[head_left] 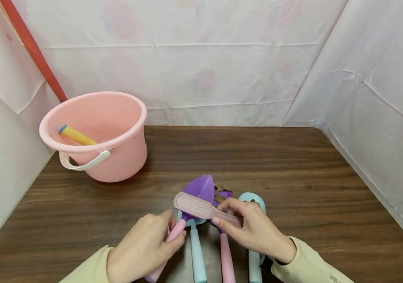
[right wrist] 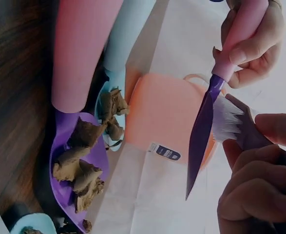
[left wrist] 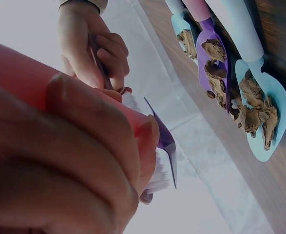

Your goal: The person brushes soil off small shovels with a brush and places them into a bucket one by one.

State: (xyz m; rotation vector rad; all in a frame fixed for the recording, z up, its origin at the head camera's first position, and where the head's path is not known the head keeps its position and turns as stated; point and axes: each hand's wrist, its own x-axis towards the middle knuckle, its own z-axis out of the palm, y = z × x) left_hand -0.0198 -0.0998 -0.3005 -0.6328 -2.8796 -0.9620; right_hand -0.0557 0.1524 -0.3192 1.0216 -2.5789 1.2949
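My left hand point(head_left: 145, 243) grips the pink handle of a purple garden trowel point(head_left: 203, 186), holding it raised above the table. In my right hand point(head_left: 254, 226) is a pale pink scrubbing brush point(head_left: 194, 205), pinched by its handle. Its white bristles point(right wrist: 225, 117) face the trowel's blade and lie right at it in the right wrist view. Below, more hand tools lie on the table: a light blue trowel point(left wrist: 281, 100), a purple one with a pink handle point(head_left: 227, 255), and another light blue one point(head_left: 254, 267). Brown, crumbly clumps point(left wrist: 252, 119) sit on their blades.
A pink bucket point(head_left: 120, 167) with a white handle stands at the back left of the dark wooden table point(head_left: 229, 153). A yellow stick with a blue end point(head_left: 77, 135) leans inside it. Pale sheeting point(head_left: 201, 63) encloses the back and sides.
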